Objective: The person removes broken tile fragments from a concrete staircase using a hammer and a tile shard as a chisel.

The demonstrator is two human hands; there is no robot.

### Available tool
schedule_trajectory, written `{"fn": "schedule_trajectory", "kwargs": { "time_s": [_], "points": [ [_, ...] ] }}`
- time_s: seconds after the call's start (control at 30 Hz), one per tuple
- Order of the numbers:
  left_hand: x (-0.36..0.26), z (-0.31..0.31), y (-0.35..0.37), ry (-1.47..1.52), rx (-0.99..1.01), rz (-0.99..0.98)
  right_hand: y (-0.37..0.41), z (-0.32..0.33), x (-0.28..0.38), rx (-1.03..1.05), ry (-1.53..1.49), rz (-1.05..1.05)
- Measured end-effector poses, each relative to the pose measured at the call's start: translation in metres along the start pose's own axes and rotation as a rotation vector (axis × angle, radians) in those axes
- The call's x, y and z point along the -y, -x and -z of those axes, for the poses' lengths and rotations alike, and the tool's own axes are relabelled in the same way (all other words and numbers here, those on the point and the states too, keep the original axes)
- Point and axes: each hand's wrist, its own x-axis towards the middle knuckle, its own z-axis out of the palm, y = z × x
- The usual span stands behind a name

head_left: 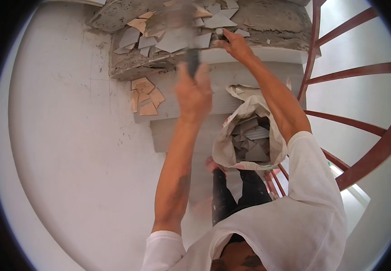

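My left hand is wrapped round the black grip of a hammer; motion blurs its shaft and head above the broken tiles. On the stair step, my right hand is closed on what looks like a chisel. Only its pale round end shows; the rest is hidden by the fingers. Broken grey tile pieces and a few tan ones lie on the rough mortar beside and beyond both hands.
Below my right arm stands an open white woven sack holding tile shards. Tan tile pieces lie on the lower step at the left. A white wall borders the left, a red-brown railing the right.
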Motion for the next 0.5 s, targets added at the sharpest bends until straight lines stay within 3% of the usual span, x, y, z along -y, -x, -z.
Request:
{"fn": "schedule_trajectory", "kwargs": {
  "time_s": [0.03,0.13,0.23,0.33,0.43,0.5],
  "points": [
    [-0.002,-0.004,-0.002,-0.194,0.189,0.220,-0.003,-0.002,-0.004,-0.014,0.015,0.035],
    [-0.006,0.002,-0.017,-0.094,0.365,0.364,-0.007,0.000,-0.013,-0.033,0.015,0.027],
    [-0.036,0.029,-0.018,0.009,0.152,0.239,-0.005,0.004,-0.003,0.005,0.002,-0.008],
    [-0.063,0.047,-0.018,0.360,-0.084,0.064,-0.004,0.004,-0.002,0.034,-0.005,-0.017],
    [-0.049,0.024,-0.017,0.623,-0.206,-0.198,-0.003,0.002,-0.009,0.009,-0.013,0.001],
    [-0.008,0.001,0.002,0.303,-0.069,-0.059,-0.005,-0.002,-0.011,0.011,-0.006,0.005]
  ]
}}
